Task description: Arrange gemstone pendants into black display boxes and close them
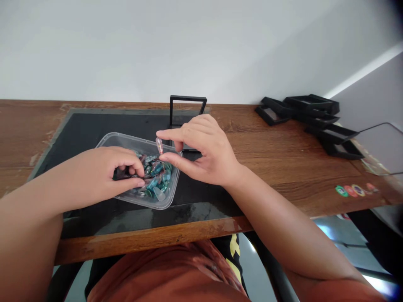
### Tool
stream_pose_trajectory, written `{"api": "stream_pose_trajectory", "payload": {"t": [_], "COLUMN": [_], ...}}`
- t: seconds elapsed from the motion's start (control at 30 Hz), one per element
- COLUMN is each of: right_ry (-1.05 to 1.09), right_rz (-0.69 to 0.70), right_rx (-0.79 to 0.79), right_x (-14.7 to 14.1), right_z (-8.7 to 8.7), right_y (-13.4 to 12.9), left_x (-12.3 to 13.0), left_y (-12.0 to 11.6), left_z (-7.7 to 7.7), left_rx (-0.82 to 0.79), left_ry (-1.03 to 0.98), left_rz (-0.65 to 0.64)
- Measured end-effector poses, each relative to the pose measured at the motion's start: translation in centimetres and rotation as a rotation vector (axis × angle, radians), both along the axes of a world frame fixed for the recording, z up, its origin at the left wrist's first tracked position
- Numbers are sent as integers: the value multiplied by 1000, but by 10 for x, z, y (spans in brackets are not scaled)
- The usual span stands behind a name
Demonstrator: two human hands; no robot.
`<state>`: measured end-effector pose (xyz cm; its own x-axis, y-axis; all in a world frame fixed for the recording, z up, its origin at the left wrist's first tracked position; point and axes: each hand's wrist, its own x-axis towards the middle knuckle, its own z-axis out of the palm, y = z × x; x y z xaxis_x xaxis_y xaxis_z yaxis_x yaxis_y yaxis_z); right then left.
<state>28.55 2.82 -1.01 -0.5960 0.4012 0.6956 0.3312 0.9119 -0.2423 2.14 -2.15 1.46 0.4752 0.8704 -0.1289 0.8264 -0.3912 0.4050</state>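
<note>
A clear plastic tub (163, 204) holds many small glossy pieces (157, 172) in blue, green, pink and clear tones. Over its left part is my left hand (121, 170), fingers curled and thumb and fingertips pinched among the pieces; what they grip, if anything, is too small to make out. Above the tub's right side, my right hand (201, 151) pinches one clear, pinkish teardrop-shaped piece (159, 146) upright between thumb and index fingertip. A black frame (188, 98) stands upright behind my right hand, which hides part of it.
The tub rests on a black mat (85, 132) on a wooden table (245, 142). Several black frames (315, 113) lie piled at the back right near the wall. Round colored stickers (349, 191) are at the table's right front.
</note>
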Motion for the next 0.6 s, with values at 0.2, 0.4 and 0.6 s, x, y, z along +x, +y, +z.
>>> {"api": "stream_pose_trajectory", "payload": {"t": [0.2,0.4,0.6], "right_ry": [20,18,15], "right_rz": [19,35,41], "right_rx": [-29,-40,-58], "right_x": [-1,-2,-2], "right_z": [-2,-5,-7], "right_y": [2,3,4], "left_x": [-1,-2,1], "left_y": [0,0,-3], "left_z": [-5,-5,-2], "left_rx": [23,34,22], "left_ry": [-43,-8,-6], "left_rz": [-46,-77,-64]}}
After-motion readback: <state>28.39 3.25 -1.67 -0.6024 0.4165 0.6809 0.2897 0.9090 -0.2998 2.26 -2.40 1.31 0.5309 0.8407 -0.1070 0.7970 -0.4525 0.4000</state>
